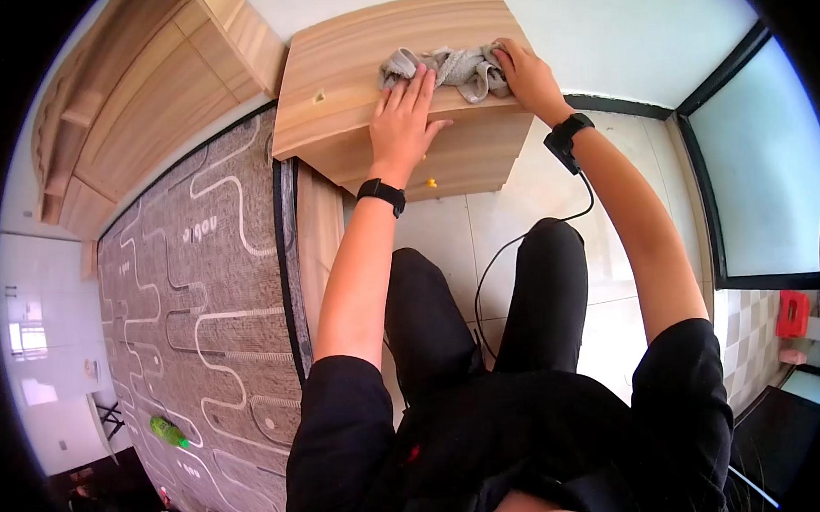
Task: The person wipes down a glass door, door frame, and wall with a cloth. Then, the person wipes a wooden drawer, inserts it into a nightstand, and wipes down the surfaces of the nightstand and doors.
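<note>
A bunched grey cloth (462, 71) lies along the front part of a light wood-grain cabinet top (349, 55). My left hand (403, 121) rests at the cloth's left end, fingers stretched out and touching it, with the thumb apart. At the other end, my right hand (528, 78) has its fingers curled onto the cloth; part of its grip is hidden. A small pale mark or fitting (319, 96) shows on the cabinet top, left of my left hand. Below the edge, small yellow knobs (432, 183) sit on the cabinet's front.
A patterned grey rug (240, 289) covers the floor on the left, with a green bottle (169, 431) lying on it. A taller wooden cabinet (151, 93) stands at upper left. A black cable (509, 243) runs down from my right wristband. A dark-framed glass panel (759, 163) is at right.
</note>
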Available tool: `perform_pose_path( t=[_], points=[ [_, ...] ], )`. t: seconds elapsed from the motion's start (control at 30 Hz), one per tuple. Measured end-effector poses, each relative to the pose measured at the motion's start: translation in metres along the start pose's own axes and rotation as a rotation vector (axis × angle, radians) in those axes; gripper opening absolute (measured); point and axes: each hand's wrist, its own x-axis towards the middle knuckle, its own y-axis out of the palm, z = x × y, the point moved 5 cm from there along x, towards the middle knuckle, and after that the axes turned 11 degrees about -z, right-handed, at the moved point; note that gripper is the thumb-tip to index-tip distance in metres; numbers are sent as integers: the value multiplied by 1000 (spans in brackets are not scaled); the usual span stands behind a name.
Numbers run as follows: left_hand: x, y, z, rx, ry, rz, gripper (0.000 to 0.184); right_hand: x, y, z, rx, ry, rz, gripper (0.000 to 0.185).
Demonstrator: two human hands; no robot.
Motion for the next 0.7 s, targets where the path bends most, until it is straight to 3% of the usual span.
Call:
perform_pose_path(
  t=[0.17, 0.27, 0.33, 0.37, 0.4, 0.43, 0.47, 0.53, 0.6, 0.63, 0.7],
  points=[
    [-4, 2, -12, 155, -66, 33, 79, 3, 2, -3, -14, 49, 9, 25],
    [-10, -1, -24, 47, -185, 43, 76, 1, 1, -4, 16, 72, 20, 26],
    [-28, -7, -60, 221, -54, 27, 75, 2, 0, -4, 44, 68, -18, 26],
    [-49, 2, -85, 216, -35, 173, 76, 2, 4, -9, 4, 76, -39, 26],
    [-70, -2, -112, 71, -164, 320, 80, 2, 5, -10, -5, 116, 21, 26],
    [-101, -5, -141, -431, -199, 337, 83, 1, 3, -7, 4, 144, 43, 25],
    [-138, 17, -168, -746, -426, 581, 87, 2, 9, -13, 5, 130, 49, 27],
    [-166, 30, -204, -771, -394, 695, 79, 0, 7, -11, 8, 122, 33, 30],
    [-199, 61, -224, -755, -217, 808, 61, 0, 8, -13, 11, 89, 32, 29],
    [-218, 75, -224, -775, -155, 605, 55, -1, 5, -7, 37, 70, 34, 29],
    [-200, 52, -206, -848, -209, 714, 60, 0, 4, -6, 42, 93, 48, 30]
  ],
)
